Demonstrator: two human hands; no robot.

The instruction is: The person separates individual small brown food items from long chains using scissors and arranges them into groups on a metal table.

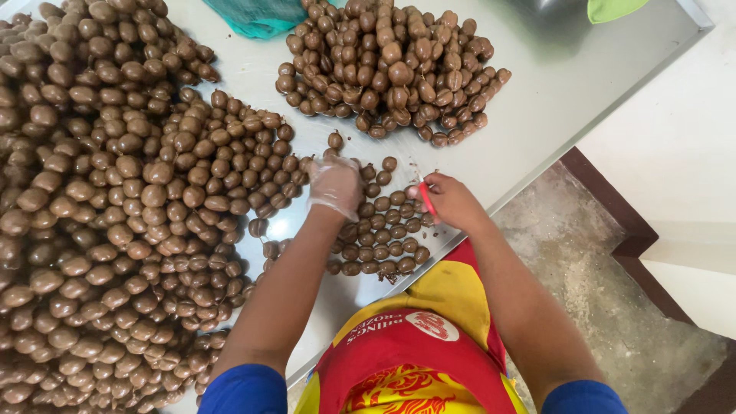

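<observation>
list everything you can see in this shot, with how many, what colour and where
Brown round nuts: too many to count, large heap at left.
Second nut heap: too many to count, brown, top centre.
Small nut cluster: a few dozen, brown, between the hands.
Table: one, pale metal, under everything.
Mesh bag: one, teal, top edge.
Green object: one, top right corner, partly cut off.
Floor: grey concrete, right.
Apron: one, red and yellow, bottom centre.
Left hand: clear glove, on the small cluster.
Right hand: bare, holding a red tool.

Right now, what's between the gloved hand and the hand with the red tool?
In the head view, small brown nuts on the steel table lie between left hand and right hand.
</observation>
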